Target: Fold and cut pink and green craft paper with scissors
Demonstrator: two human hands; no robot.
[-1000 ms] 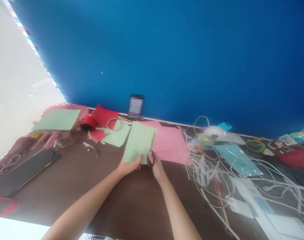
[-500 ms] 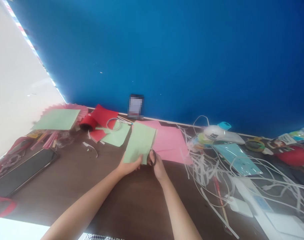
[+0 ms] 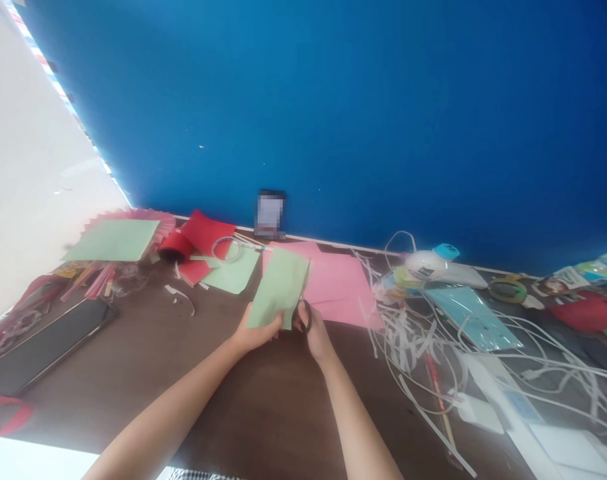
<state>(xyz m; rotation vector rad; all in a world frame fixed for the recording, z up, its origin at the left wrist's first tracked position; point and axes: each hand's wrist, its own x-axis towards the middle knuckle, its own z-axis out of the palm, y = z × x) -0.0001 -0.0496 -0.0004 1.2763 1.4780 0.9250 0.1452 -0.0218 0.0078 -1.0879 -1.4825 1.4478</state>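
My left hand (image 3: 257, 331) grips the lower end of a green sheet of paper (image 3: 280, 287), thumb on top and fingers behind it. Dark-handled scissors (image 3: 307, 316) are in my right hand (image 3: 315, 333), close against the sheet's right edge; their blades are hard to make out. Behind the green sheet, pink paper (image 3: 340, 287) lies on the brown table (image 3: 263, 407). A second green piece (image 3: 236, 272) rests to the left with a roll of tape (image 3: 226, 249) on it, beside red paper (image 3: 208, 233).
A phone (image 3: 48, 347) lies at the left, below a green sheet (image 3: 116, 240) on pink pleated paper. Tangled white cables and paper strips (image 3: 408, 340), a glue bottle (image 3: 428, 263) and a blue packet (image 3: 476, 317) fill the right. A blue wall (image 3: 333, 120) stands behind.
The held green sheet has tilted slightly, its top edge a little lower. Both hands have stayed in nearly the same place, with their holds unchanged.
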